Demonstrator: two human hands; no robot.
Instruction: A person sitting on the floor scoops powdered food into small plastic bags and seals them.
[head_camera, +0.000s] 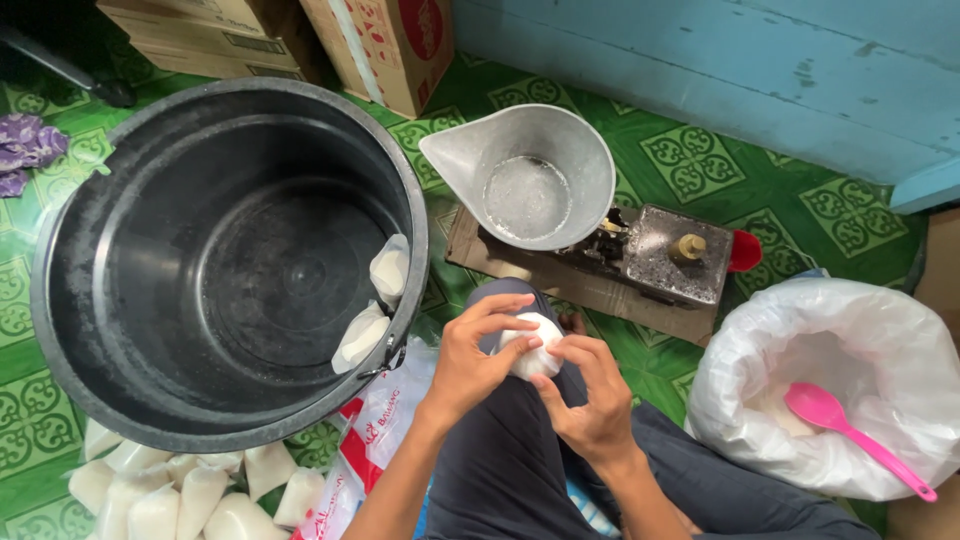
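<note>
I grip a small white bag (528, 345) over my knee with both hands: my left hand (475, 362) closes round its left side, and the fingers of my right hand (592, 395) pinch its right side. Left of me stands a big black tub (60, 300) with two more white bags (378, 300) leaning inside its right wall, and a heap of filled bags (190, 495) lies on the floor near it. Beyond my hands a metal scoop (520, 175) sits on a scale (670, 255), and at right a pink spoon (850, 425) lies in an open white sack (740, 370).
</note>
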